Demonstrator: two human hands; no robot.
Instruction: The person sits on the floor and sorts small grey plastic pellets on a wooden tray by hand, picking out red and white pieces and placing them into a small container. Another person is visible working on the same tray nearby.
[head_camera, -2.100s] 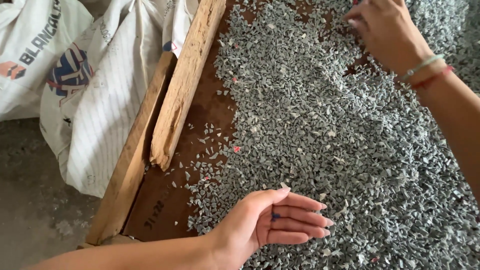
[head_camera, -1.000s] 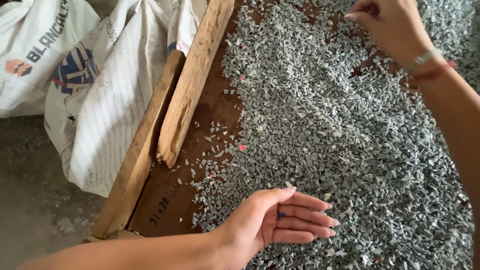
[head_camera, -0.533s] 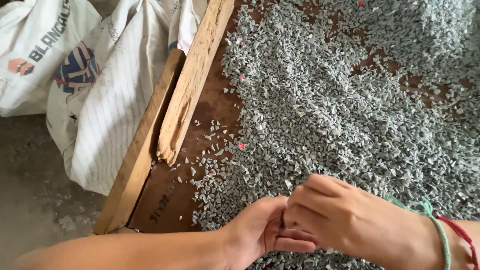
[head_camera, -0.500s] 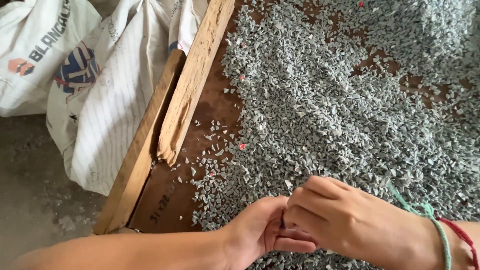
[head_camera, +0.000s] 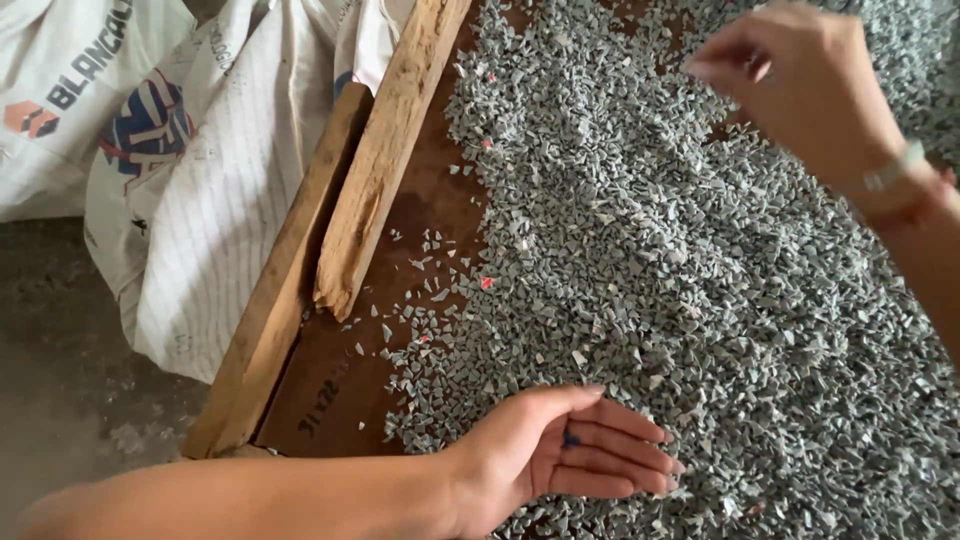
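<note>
Your left hand (head_camera: 560, 455) lay palm-up, fingers spread pointing right, cupping blue chip (head_camera: 570, 439); right hand (head_camera: 800, 85), blurred, fingertips pinched over grey chips (head_camera: 700, 300); wooden rail (head_camera: 385, 160) left.

This is looking like a sorting or recycling workshop. A brown bench (head_camera: 330, 400) is lying covered in a wide spread of small grey plastic chips (head_camera: 700, 290), with rough wooden battens (head_camera: 385, 160) edging it. Beside it, 2 white woven sacks (head_camera: 200, 200) are slumping on a stained, dusty concrete floor (head_camera: 60, 370), pointing to bulk material handling rather than a home.
</note>
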